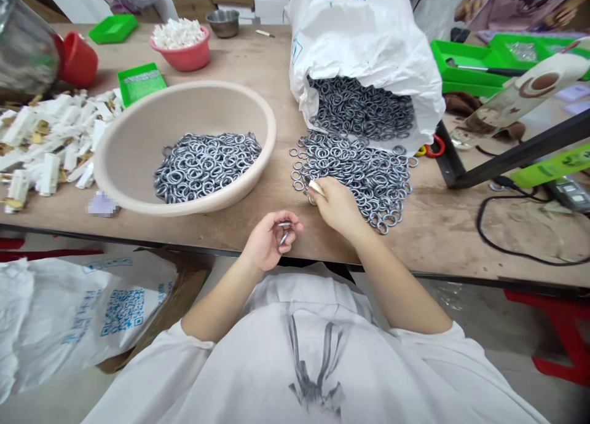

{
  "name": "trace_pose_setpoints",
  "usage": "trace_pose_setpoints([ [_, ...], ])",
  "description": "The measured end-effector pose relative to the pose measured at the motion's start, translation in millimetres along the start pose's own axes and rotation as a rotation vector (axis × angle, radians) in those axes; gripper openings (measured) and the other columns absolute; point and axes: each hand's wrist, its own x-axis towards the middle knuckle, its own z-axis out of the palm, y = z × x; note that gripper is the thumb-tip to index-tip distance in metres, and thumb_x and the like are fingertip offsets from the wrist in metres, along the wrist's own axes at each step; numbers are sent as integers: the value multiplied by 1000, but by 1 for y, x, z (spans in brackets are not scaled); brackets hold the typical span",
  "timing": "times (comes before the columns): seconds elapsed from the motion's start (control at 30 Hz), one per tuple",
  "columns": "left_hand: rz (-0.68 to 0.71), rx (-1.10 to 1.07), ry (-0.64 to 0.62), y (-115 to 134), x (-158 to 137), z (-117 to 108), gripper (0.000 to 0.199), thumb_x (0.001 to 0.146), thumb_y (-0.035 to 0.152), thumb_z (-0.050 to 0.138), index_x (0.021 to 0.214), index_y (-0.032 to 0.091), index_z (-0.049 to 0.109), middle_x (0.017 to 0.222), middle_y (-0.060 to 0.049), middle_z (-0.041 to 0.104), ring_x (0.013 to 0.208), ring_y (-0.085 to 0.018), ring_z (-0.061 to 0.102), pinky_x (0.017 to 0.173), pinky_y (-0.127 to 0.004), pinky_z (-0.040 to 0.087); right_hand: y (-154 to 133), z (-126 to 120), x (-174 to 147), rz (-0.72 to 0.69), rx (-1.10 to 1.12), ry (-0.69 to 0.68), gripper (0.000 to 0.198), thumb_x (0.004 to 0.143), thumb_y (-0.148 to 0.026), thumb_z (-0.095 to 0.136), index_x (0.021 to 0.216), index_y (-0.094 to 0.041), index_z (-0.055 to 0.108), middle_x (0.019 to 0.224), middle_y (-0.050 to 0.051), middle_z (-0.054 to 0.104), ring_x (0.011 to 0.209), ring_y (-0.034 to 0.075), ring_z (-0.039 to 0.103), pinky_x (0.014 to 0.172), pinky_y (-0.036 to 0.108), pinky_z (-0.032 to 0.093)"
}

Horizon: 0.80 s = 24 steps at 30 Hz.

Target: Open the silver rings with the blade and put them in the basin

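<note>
My left hand [271, 242] is palm-up near the front edge of the table, fingers curled round a couple of grey metal rings [284, 224]. At the near left of a loose pile of the same metal rings [357, 172], my right hand [340, 206] is closed. A small pale piece with a dark tip [316, 187] shows at its fingertips; its kind is not clear. The pile spills from the mouth of a white woven sack [364, 37]. To the left, a large beige basin [184, 95] holds many more rings.
White plastic parts [59, 135] are heaped at the left. Behind the basin are a green tray [141, 85], a red bowl [187, 56] and a metal bowl [223, 23]. A black metal frame [516, 150] and a cable [482, 227] occupy the right. Another person's hand [569, 11] shows at back right.
</note>
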Motion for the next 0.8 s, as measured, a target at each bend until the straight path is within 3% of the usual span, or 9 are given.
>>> trace_pose_setpoints([
  [0.1,-15,34,-38,-3,5,3,28,78,42,64,80,14,58,76,-3,63,47,-6,44,36,-15,21,1,-8,-20,-19,593,-122,28,98,-42,46,84,-20,57,67,-1,53,59,14,47,57,27,35],
  [0.17,-38,79,-92,-7,7,8,37,81,51,64,83,14,58,70,-1,58,44,-4,39,36,-14,19,-1,-9,-31,-19,868,-218,35,94,-53,53,80,-21,54,63,-4,49,53,12,43,54,26,36],
  [0.3,-123,121,-266,-14,6,20,49,84,64,61,83,15,55,60,6,43,40,-2,24,35,-13,16,-3,-2,-43,24,1066,-257,42,84,-62,64,77,-22,51,61,-5,50,55,11,50,57,26,43],
  [0.4,-94,84,-273,-17,3,27,48,81,61,67,79,18,47,59,8,40,40,-2,22,36,-12,17,-3,1,-46,17,1047,-164,42,82,-63,65,84,-22,58,68,-3,57,62,13,55,63,27,47],
  [0.57,98,106,-173,-22,3,31,46,78,55,73,78,18,46,56,8,41,39,-2,21,37,-13,15,-2,2,-50,-53,828,50,41,79,-59,71,92,-20,65,85,2,65,80,17,59,75,30,48],
  [0.7,162,113,-137,-23,4,34,46,80,55,71,74,18,45,56,8,41,39,-2,21,37,-14,17,2,1,-53,-71,728,135,41,91,-60,55,86,-20,63,75,1,61,70,15,55,67,29,43],
  [0.8,181,88,-104,-24,4,36,46,79,55,72,73,18,45,55,9,39,39,-2,21,37,-14,17,2,-3,-60,-177,518,148,40,96,-53,50,77,-20,61,68,0,58,64,14,51,62,28,37],
])
